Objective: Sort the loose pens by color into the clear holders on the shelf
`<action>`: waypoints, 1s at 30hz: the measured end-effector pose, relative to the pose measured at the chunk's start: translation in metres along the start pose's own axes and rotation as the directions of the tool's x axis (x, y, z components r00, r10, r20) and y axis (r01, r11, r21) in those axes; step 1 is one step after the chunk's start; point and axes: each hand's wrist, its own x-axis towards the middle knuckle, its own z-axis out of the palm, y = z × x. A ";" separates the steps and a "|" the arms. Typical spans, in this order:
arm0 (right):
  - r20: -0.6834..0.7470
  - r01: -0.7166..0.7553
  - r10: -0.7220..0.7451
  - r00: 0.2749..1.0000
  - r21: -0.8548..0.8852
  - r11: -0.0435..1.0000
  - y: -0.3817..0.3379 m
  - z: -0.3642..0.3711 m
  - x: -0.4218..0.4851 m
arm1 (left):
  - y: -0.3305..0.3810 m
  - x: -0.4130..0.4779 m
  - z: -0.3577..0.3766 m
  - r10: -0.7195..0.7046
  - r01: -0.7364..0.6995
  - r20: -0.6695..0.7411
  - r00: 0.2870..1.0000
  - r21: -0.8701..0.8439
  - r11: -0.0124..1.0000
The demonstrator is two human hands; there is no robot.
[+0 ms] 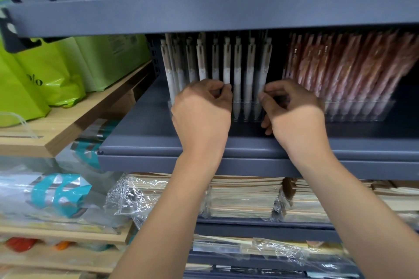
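Note:
Several white pens (237, 68) stand upright in a clear holder (247, 118) on the blue-grey metal shelf (140, 133). To the right, pink pens (344, 70) in clear wrappers lean in a second clear holder (362, 115). My left hand (201, 113) pinches a white pen (227, 63) between thumb and fingertips at the front row. My right hand (294, 113) pinches another white pen (264, 65) at the row's right end, fingers curled. Both hands cover the lower parts of those pens.
The upper shelf edge (204, 13) hangs low over the pen tops. Green bags (45, 75) sit on a wooden shelf to the left. Wrapped notebooks (244, 199) fill the shelf below, and teal-and-white packs (59, 195) lie at the lower left.

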 end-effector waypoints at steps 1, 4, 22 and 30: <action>-0.001 0.000 0.000 1.000 0.000 1.000 0.000 0.000 0.000 | 0.000 0.000 0.000 -0.010 0.010 0.000 1.000 -0.013 1.000; -0.002 0.005 -0.005 1.000 0.000 1.000 0.001 0.001 0.001 | -0.001 -0.001 0.001 -0.016 0.016 0.003 1.000 -0.038 0.999; -0.010 0.019 -0.019 1.000 0.005 1.000 0.001 0.001 0.001 | 0.007 -0.008 0.006 0.134 -0.135 0.044 0.990 0.023 0.991; -0.002 0.020 -0.020 1.000 -0.001 1.000 0.001 0.000 0.000 | 0.006 -0.007 0.012 0.062 -0.059 0.078 0.995 -0.031 0.998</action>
